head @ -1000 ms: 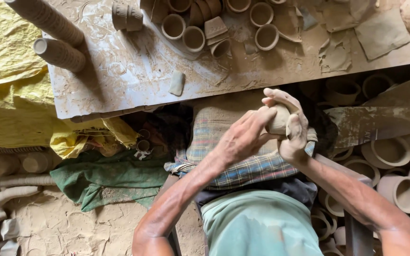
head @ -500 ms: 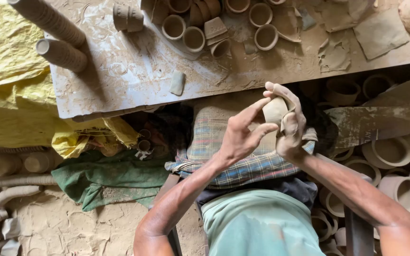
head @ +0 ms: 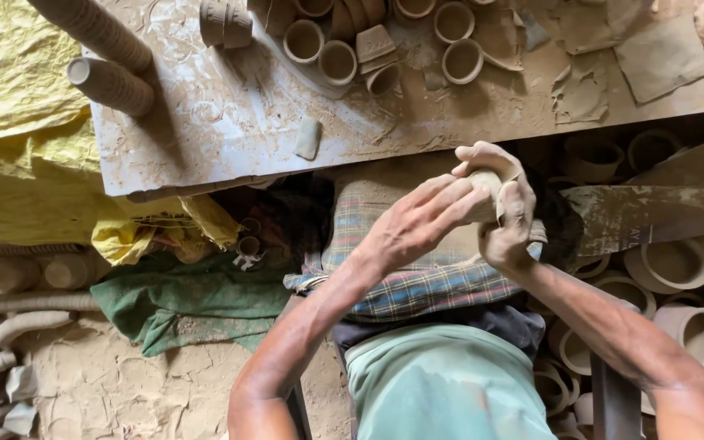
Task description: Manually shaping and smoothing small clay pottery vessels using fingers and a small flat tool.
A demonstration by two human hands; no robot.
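Left hand [head: 417, 232]: fingers stretched nearly flat, tips pressed against the side of a small clay cup [head: 486, 195]; not wrapped round it.
Right hand [head: 508, 210]: curled round the clay cup from the far side, thumb and fingers closed over its rim and wall, gripping it.
Clay cup: pale grey-brown, held between both hands above the person's lap, just in front of the near edge of the surface [head: 230, 138]; mostly covered by fingers, so its shape is only partly seen.
Lap: a checked cloth [head: 405, 281] lies over the knees, under the hands.
Surface: a mud-smeared board; on its far part a cluster of round clay cups [head: 337, 62], mouths up, some leaning on each other.
Small lump [head: 308, 137]: a pale wedge of clay lying alone on the surface, apart from the cluster.
Stacked cups [head: 112, 84]: 2 long tilted stacks at the left end of the surface.
Right side: more open cups [head: 670, 265] packed together below the level of the surface.
Left side: yellow sheet [head: 10, 98] and a green cloth [head: 181, 297] on the ground.
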